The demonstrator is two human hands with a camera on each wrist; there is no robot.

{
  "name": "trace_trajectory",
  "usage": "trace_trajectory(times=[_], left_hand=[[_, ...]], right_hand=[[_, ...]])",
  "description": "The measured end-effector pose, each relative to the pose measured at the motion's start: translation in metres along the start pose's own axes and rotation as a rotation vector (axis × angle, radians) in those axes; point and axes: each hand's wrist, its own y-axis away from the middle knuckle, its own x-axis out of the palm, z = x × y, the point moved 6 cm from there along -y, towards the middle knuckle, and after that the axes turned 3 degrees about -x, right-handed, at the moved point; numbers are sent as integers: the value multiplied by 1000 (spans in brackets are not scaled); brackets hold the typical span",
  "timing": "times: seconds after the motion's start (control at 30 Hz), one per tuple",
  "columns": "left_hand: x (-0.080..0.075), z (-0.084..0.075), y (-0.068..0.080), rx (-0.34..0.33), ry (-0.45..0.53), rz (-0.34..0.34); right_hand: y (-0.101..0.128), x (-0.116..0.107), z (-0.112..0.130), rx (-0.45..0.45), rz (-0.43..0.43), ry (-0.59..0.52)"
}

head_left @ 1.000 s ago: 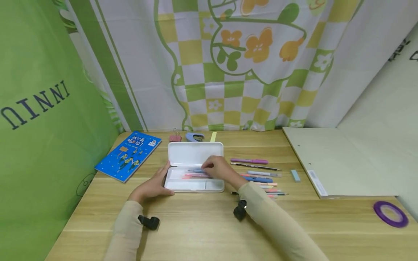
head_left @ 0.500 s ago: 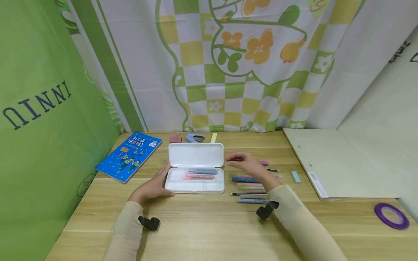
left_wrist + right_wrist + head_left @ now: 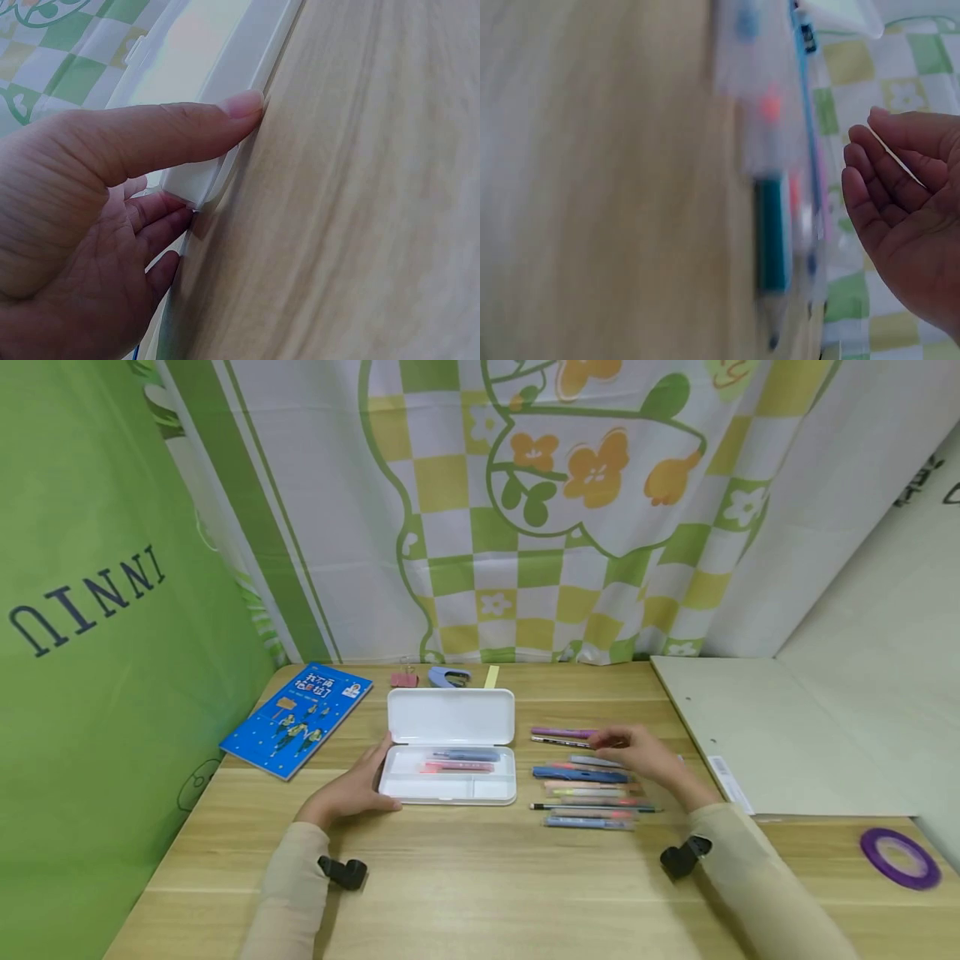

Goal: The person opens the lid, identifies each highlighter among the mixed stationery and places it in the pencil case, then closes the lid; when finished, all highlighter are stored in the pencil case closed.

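A white pencil case (image 3: 450, 716) lies open on the table, its lid tilted up at the back. In its tray are a blue pen (image 3: 468, 755) and a pink pen (image 3: 465, 767). My left hand (image 3: 345, 795) holds the case's left end, thumb on the front edge and fingers at the side, as the left wrist view shows. My right hand (image 3: 641, 756) hovers over the row of pens, fingers loosely bent, nothing between them. Near its fingertips lie a patterned pencil (image 3: 558, 742), a purple pen (image 3: 562, 732) and a dark blue pen (image 3: 573, 773).
Several more pens and a dark pencil (image 3: 592, 807) lie nearer me. A blue book (image 3: 296, 718) is at left. Behind the case are a pink binder clip (image 3: 404, 680) and a blue stapler (image 3: 448, 677). A large board (image 3: 795, 735) and purple tape roll (image 3: 900, 858) lie at right.
My right hand has left the case's tray and moved right, over the row of pens, leaving the blue and pink pens in the tray. My left hand has stayed on the case.
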Motion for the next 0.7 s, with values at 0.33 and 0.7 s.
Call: trace_trajectory(times=[0.33, 0.7], left_hand=[[0, 0, -1, 12, -11, -1], [0, 1, -1, 17, -9, -9]], right_hand=[[1, -8, -11, -69, -16, 147], [-3, -2, -8, -92, 30, 194]])
